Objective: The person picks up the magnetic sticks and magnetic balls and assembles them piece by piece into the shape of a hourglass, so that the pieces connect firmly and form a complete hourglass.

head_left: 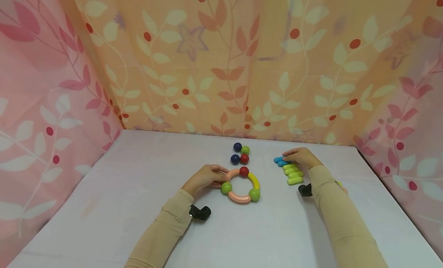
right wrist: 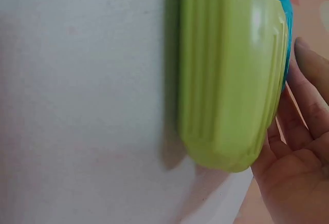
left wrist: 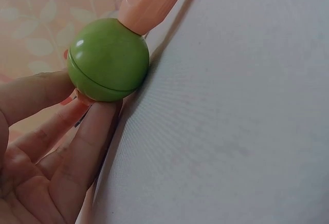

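A toy ring of curved rods and balls (head_left: 239, 199) lies on the white table, with pink and yellow rods between green and red balls. My left hand (head_left: 207, 176) holds its left side, thumb and fingers at a green ball (left wrist: 108, 59) and the pink rod beside it. On the right, my right hand (head_left: 302, 157) reaches over two blue rods (head_left: 278, 159), fingertips at the upper one. Several yellow-green rods (head_left: 295, 180) lie in a column just below that hand. In the right wrist view one yellow-green rod (right wrist: 226, 80) stands large in front of the fingers.
Behind the ring are two dark blue balls (head_left: 235, 158), a green ball (head_left: 245, 150) and a red ball (head_left: 244, 159). Yellow and pink pieces (head_left: 342, 187) show partly beyond my right forearm. Patterned curtains (head_left: 221, 68) close off the table's back and sides.
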A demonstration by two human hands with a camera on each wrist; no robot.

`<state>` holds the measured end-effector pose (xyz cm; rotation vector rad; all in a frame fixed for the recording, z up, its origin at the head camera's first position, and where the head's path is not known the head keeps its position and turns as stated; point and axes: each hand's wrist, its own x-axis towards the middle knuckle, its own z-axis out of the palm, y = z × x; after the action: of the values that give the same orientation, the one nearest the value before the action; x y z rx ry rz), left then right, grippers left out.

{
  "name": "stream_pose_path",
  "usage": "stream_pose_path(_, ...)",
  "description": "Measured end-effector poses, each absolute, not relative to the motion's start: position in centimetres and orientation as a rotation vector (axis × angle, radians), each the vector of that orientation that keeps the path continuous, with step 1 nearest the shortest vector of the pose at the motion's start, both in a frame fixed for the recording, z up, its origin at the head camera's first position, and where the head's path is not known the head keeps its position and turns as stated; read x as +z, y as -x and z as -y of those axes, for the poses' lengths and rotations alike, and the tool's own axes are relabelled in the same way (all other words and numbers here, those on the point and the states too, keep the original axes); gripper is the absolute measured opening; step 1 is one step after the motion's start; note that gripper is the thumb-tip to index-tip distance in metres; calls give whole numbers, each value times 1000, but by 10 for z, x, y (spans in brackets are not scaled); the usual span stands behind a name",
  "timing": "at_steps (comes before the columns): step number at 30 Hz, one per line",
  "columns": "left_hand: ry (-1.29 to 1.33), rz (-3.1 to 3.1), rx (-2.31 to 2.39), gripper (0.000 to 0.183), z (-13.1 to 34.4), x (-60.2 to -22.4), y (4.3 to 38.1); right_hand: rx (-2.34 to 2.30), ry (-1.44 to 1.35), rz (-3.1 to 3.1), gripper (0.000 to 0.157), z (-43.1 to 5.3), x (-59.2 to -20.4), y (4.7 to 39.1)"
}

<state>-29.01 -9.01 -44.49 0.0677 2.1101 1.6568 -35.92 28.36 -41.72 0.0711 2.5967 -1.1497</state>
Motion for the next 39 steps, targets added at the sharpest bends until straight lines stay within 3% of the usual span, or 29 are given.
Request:
stream_pose_path(26, -64, -2076, 1668, 34, 86, -449, 293, -1058, 47, -2707, 40, -262, -412, 357)
stream_pose_path(32, -73, -2094, 1661, 37, 87, -451, 293, -1276, 21, -2674, 50, -236, -407, 338)
stream_pose_path(39, -49, -2102, 1663, 36, 89, -448, 294, -1378, 186, -2580, 42, -189, -405, 315)
